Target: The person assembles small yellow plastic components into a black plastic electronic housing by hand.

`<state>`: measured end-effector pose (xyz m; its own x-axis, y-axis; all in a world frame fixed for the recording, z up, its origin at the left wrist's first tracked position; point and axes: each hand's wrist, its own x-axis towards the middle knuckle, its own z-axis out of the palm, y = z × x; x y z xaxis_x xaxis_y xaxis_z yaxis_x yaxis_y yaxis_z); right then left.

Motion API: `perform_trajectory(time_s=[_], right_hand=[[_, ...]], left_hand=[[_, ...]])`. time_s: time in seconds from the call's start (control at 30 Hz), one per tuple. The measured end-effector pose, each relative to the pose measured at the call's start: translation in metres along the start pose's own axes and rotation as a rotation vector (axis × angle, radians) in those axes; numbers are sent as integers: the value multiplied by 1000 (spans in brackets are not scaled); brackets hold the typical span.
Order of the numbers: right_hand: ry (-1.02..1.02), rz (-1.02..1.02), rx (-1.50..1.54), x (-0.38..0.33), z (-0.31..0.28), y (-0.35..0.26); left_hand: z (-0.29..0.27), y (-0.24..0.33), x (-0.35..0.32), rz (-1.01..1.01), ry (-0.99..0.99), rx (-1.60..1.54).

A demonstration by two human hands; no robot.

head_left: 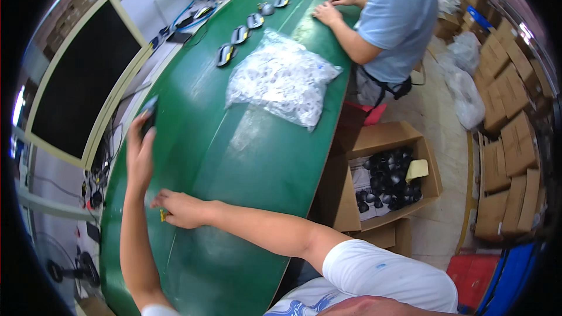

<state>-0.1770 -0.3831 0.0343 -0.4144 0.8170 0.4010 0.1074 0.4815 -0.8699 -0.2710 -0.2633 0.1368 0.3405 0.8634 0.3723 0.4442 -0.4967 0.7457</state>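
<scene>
My left hand (139, 155) reaches up along the table's left side. Its fingers and thumb grip a small dark piece with a grey-blue top (150, 116), blurred, kind unclear. Nearer to me, my right hand (182, 208) is low over the green table (246, 158), its fingers bent. A small yellow piece (163, 215) shows at its fingertips and seems pinched there. Farther up the table lies a clear plastic bag (281, 79) full of whitish parts. Beside it, several black-and-grey rounded pieces with yellow marks (226, 54) form a line.
A monitor (85, 76) and cables (196, 11) stand along the left edge. At the far right side a co-worker in a blue shirt (398, 23) handles something on the table. On the right, an open carton (433, 167) holds black parts; stacked cartons (494, 199) stand beyond.
</scene>
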Motion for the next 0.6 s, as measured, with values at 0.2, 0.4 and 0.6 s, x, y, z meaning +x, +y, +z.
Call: perform_trajectory(time_s=[0.2,0.4,0.6], right_hand=[[-186,-13,70,1,-2,-10],[-167,-56,135,9,9,-17],[-175,58,258,12,6,-3]], left_hand=[[-58,58,-223,-373,208,-321],[-34,35,-314,-369,460,-1179],[-30,20,-317,-524,267,-1633]])
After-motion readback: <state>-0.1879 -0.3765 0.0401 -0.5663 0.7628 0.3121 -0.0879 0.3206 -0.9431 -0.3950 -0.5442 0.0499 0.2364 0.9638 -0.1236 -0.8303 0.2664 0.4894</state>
